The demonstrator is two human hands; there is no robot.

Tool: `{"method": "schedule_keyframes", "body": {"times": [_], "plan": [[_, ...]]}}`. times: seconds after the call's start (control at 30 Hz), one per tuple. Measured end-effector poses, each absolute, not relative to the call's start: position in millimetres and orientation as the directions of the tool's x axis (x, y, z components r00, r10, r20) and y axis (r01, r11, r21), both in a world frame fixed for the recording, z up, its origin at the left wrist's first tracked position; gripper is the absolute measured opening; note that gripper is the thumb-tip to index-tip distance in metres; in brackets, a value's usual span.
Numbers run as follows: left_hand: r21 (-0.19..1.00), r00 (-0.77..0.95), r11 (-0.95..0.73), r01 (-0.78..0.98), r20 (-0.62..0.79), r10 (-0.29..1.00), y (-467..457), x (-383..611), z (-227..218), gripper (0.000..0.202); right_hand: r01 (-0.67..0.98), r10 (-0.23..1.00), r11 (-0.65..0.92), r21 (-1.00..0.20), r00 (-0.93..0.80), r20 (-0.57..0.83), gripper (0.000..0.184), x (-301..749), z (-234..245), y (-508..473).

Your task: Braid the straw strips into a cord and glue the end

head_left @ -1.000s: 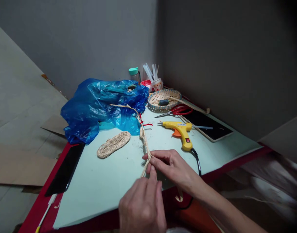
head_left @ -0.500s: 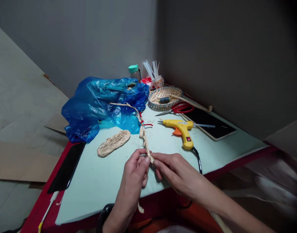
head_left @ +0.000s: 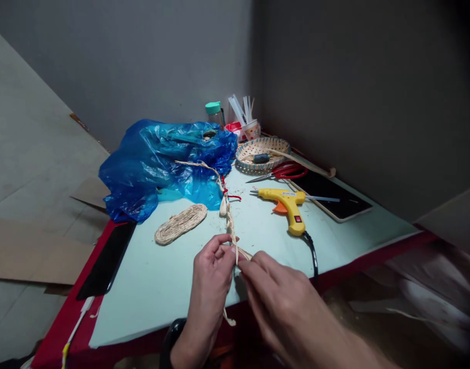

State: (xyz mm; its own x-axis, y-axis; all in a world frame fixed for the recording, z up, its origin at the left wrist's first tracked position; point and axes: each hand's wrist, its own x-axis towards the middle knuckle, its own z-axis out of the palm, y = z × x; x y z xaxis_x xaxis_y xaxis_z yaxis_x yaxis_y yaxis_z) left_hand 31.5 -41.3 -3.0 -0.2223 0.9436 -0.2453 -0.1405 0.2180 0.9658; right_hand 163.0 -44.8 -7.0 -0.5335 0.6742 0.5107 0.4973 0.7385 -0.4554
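A pale straw braid (head_left: 229, 220) runs from the blue plastic bag down the table to my hands, with a red tie near its middle. My left hand (head_left: 211, 271) pinches the braid's near end between thumb and fingers. My right hand (head_left: 275, 297) meets it from the right, fingers closed on loose strands at the same spot. A loose strand end hangs below the table edge between my wrists. A flat oval coil of braided straw (head_left: 180, 224) lies on the table to the left of the braid.
A yellow glue gun (head_left: 287, 201) with a black cord lies right of the braid. Red scissors (head_left: 284, 171), a woven basket (head_left: 261, 152), a dark tablet (head_left: 330, 195) and a cup of glue sticks (head_left: 250, 128) stand behind. The blue plastic bag (head_left: 161, 161) fills the back left. A black strip (head_left: 106, 259) lies along the table's left edge.
My left hand moved up from below the table edge to pinch the braid end. My right hand shifted down and nearer, still on the strands.
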Motion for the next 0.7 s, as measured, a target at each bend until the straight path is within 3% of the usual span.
{"method": "schedule_keyframes", "body": {"times": [0.1, 0.17, 0.33, 0.47, 0.53, 0.7], "plan": [[0.959, -0.157, 0.201, -0.200, -0.234, 0.960, -43.8, 26.1, -4.2, 0.022, 0.517, 0.578, 0.804, -0.294, -0.562, 0.592, 0.029, 156.4, -20.1, -52.4], [0.954, -0.130, 0.206, -0.218, -0.237, 0.963, -45.1, 22.3, -5.0, 0.022, 0.508, 0.567, 0.814, -0.281, -0.592, 0.572, 0.027, 158.1, -20.5, -51.3], [0.933, -0.080, 0.200, -0.301, -0.234, 0.969, -45.3, 19.7, -6.1, 0.022, 0.512, 0.751, 0.661, -0.549, -0.448, 0.485, 0.018, 172.6, 2.4, -28.1], [0.925, -0.064, 0.169, -0.341, -0.202, 0.977, -45.8, 20.7, -6.1, 0.021, 0.439, 0.833, 0.448, -0.779, -0.521, 0.186, 0.025, 169.9, 4.5, -9.7], [0.924, -0.055, 0.161, -0.348, -0.192, 0.980, -46.5, 20.6, -7.0, 0.022, 0.424, 0.824, 0.391, -0.817, -0.557, 0.106, 0.027, 163.8, -1.2, -6.0], [0.941, -0.038, 0.161, -0.299, -0.181, 0.983, -49.8, 21.3, -9.2, 0.019, 0.371, 0.820, 0.317, -0.873, -0.569, 0.056, 0.025, 155.2, -9.4, -1.7]]}}
